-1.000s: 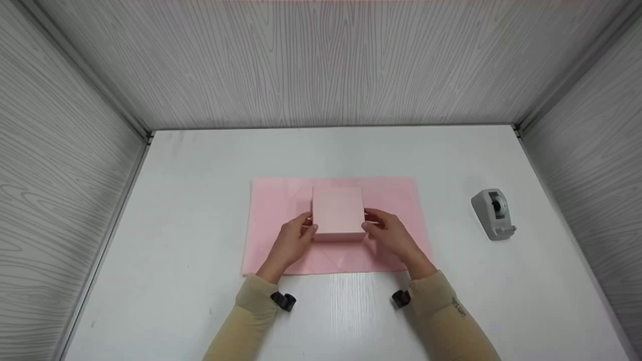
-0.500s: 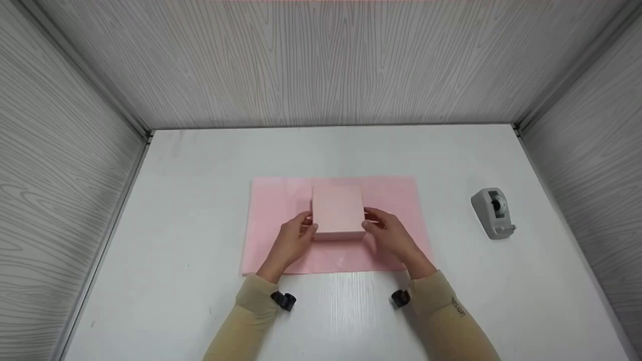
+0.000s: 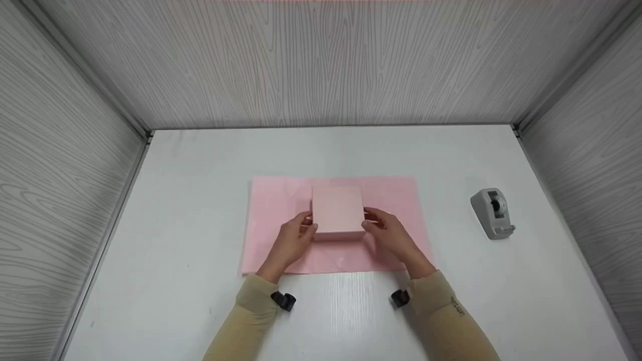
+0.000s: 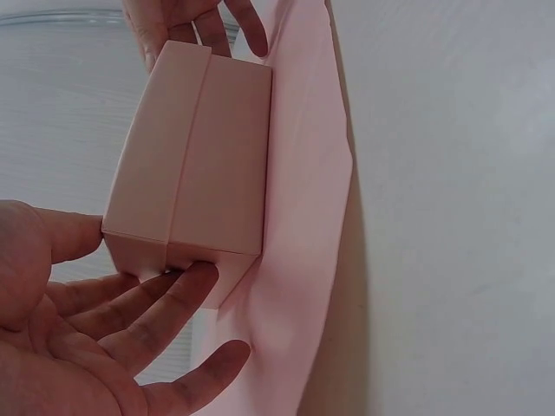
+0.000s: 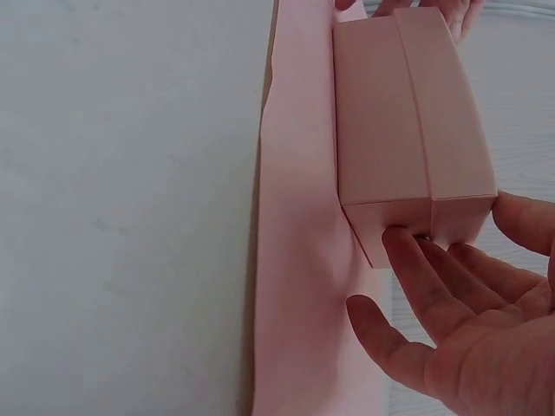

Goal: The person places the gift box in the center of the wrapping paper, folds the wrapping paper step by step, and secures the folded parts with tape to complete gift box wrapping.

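A pink cardboard box [image 3: 338, 209] with a lid sits on a pink paper sheet [image 3: 271, 230] in the head view. My left hand [image 3: 292, 241] holds the box's left side, thumb at the lid's near corner and fingertips against the side wall. On the opposite side, my right hand [image 3: 393, 234] holds it the same way. The left wrist view shows the lid's edge line [image 4: 189, 143] running along the box, with several fingers [image 4: 186, 295] at the seam. In the right wrist view, fingers [image 5: 425, 286] touch the end wall and the little finger stays off the box.
A grey tape dispenser [image 3: 493, 214] with a roll in it stands on the white table [image 3: 200, 200] at the right. Wood-grain panels [image 3: 326, 65] enclose the table at the back and both sides. Each sleeve carries a small black device [image 3: 284, 301] at the wrist.
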A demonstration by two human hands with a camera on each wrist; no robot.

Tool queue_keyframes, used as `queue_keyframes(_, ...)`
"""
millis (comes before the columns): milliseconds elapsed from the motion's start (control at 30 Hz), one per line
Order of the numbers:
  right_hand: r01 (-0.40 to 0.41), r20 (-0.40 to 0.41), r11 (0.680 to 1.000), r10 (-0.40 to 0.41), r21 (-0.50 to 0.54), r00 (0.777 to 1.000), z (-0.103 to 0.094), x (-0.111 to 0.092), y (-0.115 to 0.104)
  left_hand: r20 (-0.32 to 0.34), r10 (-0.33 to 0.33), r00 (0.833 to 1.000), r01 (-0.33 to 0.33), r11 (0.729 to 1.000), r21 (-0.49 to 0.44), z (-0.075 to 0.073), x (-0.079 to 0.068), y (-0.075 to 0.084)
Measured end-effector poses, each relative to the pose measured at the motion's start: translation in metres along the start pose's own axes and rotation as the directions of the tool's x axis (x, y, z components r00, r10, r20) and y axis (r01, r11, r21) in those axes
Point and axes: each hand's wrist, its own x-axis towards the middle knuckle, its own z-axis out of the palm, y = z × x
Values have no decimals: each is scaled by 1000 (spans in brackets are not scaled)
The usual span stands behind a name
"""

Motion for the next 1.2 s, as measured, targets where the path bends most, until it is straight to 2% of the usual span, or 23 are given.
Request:
queue_keyframes(367,-5,1,1000,5,-3,1000,0,2,1,1,10,1000,-10,1000,3,-2,0,-1)
queue_keyframes(500,6,6,1000,-6,11,1000,-4,0,2,9,-17,1000,17,1000,18,-5,-4,-1)
queue_keyframes(633,3,-31,1000,-3,-8,1000,-15,-7,4,3,-81,997,80,991,106,-11,-13,-1)
queue_keyframes(767,-41,-99,995,32,-91,995,-31,-19,9,2,-107,994,104,965,240,-16,-22,-7)
queue_keyframes(933,-111,-192,984,83,-140,978,-51,-38,19,45,-58,997,34,909,415,-19,-36,-16)
queue_keyframes(1067,-192,-262,962,137,-196,955,-65,-52,22,78,-70,995,25,881,472,-18,-42,-21)
queue_keyframes(1200,-310,-274,915,238,-259,932,-73,-63,21,73,-93,993,45,866,498,-14,-43,-22)
